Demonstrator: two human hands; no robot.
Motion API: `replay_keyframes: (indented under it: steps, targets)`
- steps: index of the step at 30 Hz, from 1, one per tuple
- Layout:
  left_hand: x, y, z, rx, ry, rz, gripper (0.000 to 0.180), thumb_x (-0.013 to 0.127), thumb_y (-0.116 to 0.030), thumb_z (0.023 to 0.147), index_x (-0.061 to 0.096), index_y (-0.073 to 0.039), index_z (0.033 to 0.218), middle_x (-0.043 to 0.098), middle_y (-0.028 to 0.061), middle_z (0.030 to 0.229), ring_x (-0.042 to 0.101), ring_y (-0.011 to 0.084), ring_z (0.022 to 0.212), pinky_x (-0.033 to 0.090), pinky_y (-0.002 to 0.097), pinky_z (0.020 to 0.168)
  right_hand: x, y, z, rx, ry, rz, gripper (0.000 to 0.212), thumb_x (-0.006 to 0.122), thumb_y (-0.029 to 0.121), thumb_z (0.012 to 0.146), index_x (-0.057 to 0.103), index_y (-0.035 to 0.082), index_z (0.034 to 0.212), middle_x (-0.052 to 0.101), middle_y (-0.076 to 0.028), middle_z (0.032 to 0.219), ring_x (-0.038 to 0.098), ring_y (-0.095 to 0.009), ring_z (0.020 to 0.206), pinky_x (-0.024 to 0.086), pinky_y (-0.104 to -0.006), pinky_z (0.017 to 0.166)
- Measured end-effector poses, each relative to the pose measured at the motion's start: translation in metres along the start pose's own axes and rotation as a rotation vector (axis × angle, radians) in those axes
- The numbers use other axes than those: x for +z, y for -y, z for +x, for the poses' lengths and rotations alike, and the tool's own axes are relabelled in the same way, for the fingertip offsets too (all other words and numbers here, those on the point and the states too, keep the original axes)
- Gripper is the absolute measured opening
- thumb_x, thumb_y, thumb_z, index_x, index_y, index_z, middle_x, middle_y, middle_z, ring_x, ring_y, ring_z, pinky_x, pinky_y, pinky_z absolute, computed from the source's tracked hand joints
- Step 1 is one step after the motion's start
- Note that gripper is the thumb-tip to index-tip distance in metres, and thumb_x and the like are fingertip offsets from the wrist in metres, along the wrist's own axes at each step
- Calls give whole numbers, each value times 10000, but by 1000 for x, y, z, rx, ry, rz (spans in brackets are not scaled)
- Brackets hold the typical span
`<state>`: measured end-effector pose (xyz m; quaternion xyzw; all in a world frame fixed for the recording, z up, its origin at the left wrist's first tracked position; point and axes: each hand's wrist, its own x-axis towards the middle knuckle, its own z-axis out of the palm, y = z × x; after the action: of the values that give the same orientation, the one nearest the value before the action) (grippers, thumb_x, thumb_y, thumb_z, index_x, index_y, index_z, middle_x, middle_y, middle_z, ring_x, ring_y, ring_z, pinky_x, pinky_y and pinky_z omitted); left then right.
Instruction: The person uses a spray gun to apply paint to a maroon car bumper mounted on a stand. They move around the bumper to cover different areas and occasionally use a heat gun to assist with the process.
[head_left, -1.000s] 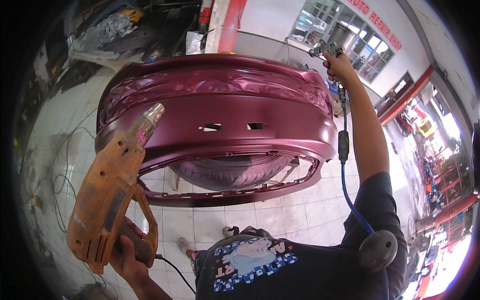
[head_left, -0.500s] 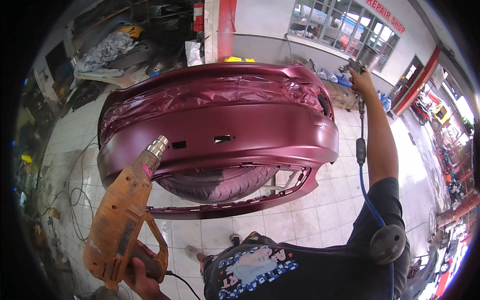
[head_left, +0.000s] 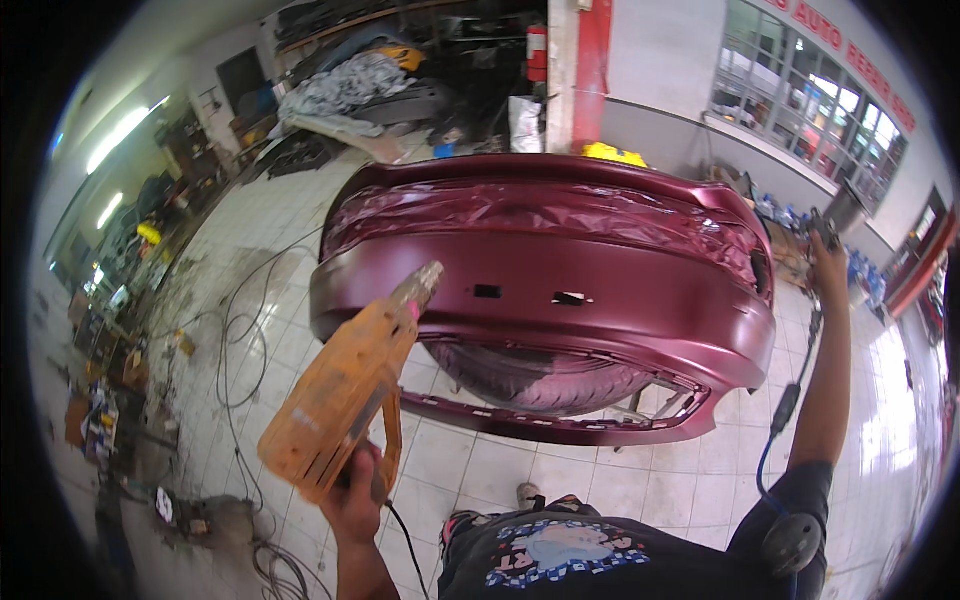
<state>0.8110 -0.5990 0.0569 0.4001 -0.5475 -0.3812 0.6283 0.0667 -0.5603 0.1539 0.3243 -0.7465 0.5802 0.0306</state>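
Observation:
My left hand (head_left: pixel 357 498) grips the handle of a worn orange heat gun (head_left: pixel 335 400). Its metal nozzle points up and to the right, toward a maroon car bumper (head_left: pixel 640 275). Crumpled plastic film (head_left: pixel 530 212) of the same colour covers the bumper's upper recess. Out at the far right, my right hand (head_left: pixel 828 268) is closed around a paint spray gun (head_left: pixel 822 232) with a grey cup. From it an air hose (head_left: pixel 764 470) runs down along my arm. Under the bumper lies a tire (head_left: pixel 540 378) dusted with maroon.
Cables (head_left: pixel 232 350) loop over the white tiled floor (head_left: pixel 490 470) at left. A fire extinguisher (head_left: pixel 537 55) hangs by a red post (head_left: pixel 592 75). Stored car parts (head_left: pixel 400 105) fill the back left. Plastic bottles (head_left: pixel 785 215) stand along the wall at back right.
The view has swung left, so the bumper and both hands appear farther right. The heat gun is still held out toward the bumper, and the spray gun is still in my right hand.

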Motion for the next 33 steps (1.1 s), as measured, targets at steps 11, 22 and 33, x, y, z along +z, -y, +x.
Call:
replay_keyframes:
  steps: [11,22,33]
  targets:
    - [-53,-14,67,-39,-257,164,348,739,-161,944,597,29,1198,656,68,1015,616,133,870,508,272,770,-112,23,-294,169,-74,-242,415,627,389,1011,691,-16,1073,697,-76,779,442,-70,357,308,-260,324]
    - [-78,18,-17,-384,170,-204,263,719,-177,940,601,-25,1120,582,27,865,562,129,713,467,274,609,-192,18,-591,458,-278,-101,436,633,195,1010,537,52,1410,733,-86,950,447,-47,397,345,-233,346]
    - [-14,-22,-101,-208,337,-51,290,713,-147,947,606,-37,1192,615,29,979,570,114,780,485,279,669,-201,-22,-704,432,-150,-140,319,668,143,972,641,48,1275,729,-56,910,668,-149,786,530,-331,701]
